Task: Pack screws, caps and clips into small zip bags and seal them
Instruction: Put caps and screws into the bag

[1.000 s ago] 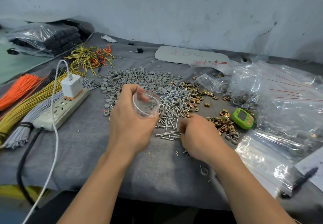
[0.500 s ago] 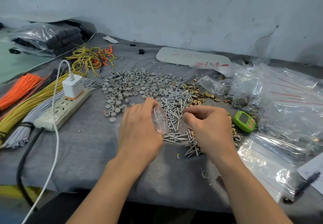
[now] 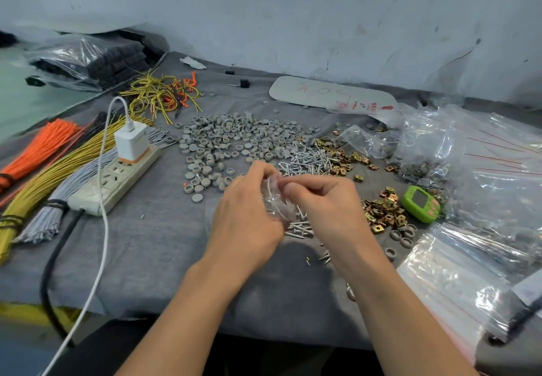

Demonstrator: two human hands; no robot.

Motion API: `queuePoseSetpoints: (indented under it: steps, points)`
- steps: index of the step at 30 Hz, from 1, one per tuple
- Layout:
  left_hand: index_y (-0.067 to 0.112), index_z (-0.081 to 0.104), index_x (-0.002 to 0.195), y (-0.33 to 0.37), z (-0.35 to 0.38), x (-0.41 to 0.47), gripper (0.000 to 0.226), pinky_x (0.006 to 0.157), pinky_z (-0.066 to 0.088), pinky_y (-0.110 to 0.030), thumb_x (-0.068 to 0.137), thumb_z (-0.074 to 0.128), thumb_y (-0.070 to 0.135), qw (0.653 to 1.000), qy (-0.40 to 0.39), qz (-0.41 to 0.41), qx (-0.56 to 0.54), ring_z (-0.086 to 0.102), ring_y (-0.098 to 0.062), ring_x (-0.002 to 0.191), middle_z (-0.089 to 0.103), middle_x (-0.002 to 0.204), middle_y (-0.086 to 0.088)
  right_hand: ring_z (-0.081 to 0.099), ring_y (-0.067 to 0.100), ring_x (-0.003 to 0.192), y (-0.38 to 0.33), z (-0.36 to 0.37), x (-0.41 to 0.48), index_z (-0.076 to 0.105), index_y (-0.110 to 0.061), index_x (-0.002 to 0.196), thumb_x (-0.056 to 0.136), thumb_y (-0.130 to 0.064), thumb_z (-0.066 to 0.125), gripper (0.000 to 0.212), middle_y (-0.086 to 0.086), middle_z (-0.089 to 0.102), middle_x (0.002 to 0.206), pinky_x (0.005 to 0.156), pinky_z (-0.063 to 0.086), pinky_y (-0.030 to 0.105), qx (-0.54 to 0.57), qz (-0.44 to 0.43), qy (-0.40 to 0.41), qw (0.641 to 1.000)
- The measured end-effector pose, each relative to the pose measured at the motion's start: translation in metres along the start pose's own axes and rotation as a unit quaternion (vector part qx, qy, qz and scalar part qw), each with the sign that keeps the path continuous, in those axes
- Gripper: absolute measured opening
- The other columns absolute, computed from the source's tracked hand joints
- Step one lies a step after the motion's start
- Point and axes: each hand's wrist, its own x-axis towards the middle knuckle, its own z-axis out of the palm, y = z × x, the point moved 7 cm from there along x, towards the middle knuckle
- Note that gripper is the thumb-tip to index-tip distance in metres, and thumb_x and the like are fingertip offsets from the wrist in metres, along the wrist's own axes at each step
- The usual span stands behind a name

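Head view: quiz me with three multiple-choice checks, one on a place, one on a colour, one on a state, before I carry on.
1. The green timer lies: A right of the brass clips; B among the grey caps; C on the orange ties.
2. The charger in the power strip is: A black; B white; C red.
3. The small clear bag is: A flat on the cloth; B tucked under the timer; C gripped by the left hand.
Answers: 1 A, it sits just right of the clip pile; 2 B, its body is white with an orange base; 3 C, the hand curls round it above the screws.
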Motion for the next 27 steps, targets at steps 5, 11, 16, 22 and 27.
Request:
queuePoseSetpoints:
  steps: [5, 11, 16, 22, 27]
  points:
    - [0.039, 0.048, 0.104, -0.011, -0.024, 0.008, 0.04, 0.077, 0.048, -0.038, 0.081, 0.08, 0.032, 0.998, 0.058, -0.008, -0.02, 0.061, -0.016, 0.093, 0.066, 0.1, 0.012, 0.068, -0.006, 0.069, 0.007, -0.04, 0.001, 0.082, -0.032, 0.078, 0.085, -0.018, 0.077, 0.017, -0.018, 0.074, 0.069, 0.059, 0.047, 0.01, -0.203, 0.027, 0.075, 0.976]
    - [0.044, 0.041, 0.101, -0.03, -0.043, 0.009, 0.044, 0.074, 0.041, -0.032, 0.082, 0.079, 0.032, 0.997, 0.074, -0.01, 0.013, 0.057, -0.015, 0.092, 0.062, 0.098, 0.012, 0.066, 0.012, 0.077, 0.023, -0.014, -0.007, 0.072, -0.032, 0.08, 0.086, -0.022, 0.072, 0.012, -0.014, 0.068, 0.079, 0.073, 0.06, 0.033, -0.494, 0.066, -0.055, 0.865]
    - [0.041, 0.043, 0.101, -0.041, -0.035, 0.008, 0.039, 0.065, 0.029, -0.019, 0.083, 0.076, 0.029, 0.997, 0.051, -0.016, 0.057, 0.051, -0.013, 0.091, 0.057, 0.094, 0.015, 0.065, 0.02, 0.082, 0.022, -0.001, -0.007, 0.066, -0.032, 0.077, 0.087, -0.011, 0.064, 0.024, -0.008, 0.069, 0.087, 0.068, 0.053, 0.033, -0.523, 0.035, -0.015, 0.851]
    - [0.039, 0.046, 0.104, -0.036, -0.016, 0.004, 0.041, 0.075, 0.032, -0.029, 0.082, 0.075, 0.019, 0.999, 0.019, 0.011, 0.046, 0.046, -0.013, 0.089, 0.041, 0.082, 0.019, 0.061, 0.001, 0.073, -0.001, -0.008, -0.013, 0.074, -0.03, 0.078, 0.087, -0.012, 0.076, 0.02, -0.017, 0.068, 0.072, 0.061, 0.042, 0.01, -0.299, -0.042, 0.056, 0.952]
    - [0.036, 0.056, 0.108, -0.021, -0.004, 0.009, 0.043, 0.075, 0.031, -0.027, 0.076, 0.079, 0.018, 0.998, -0.026, 0.05, 0.026, 0.05, -0.016, 0.095, 0.057, 0.093, 0.015, 0.062, -0.001, 0.068, -0.028, 0.025, -0.005, 0.081, -0.032, 0.079, 0.08, -0.011, 0.079, 0.021, -0.022, 0.071, 0.07, 0.063, 0.042, 0.008, -0.304, -0.077, -0.049, 0.948]
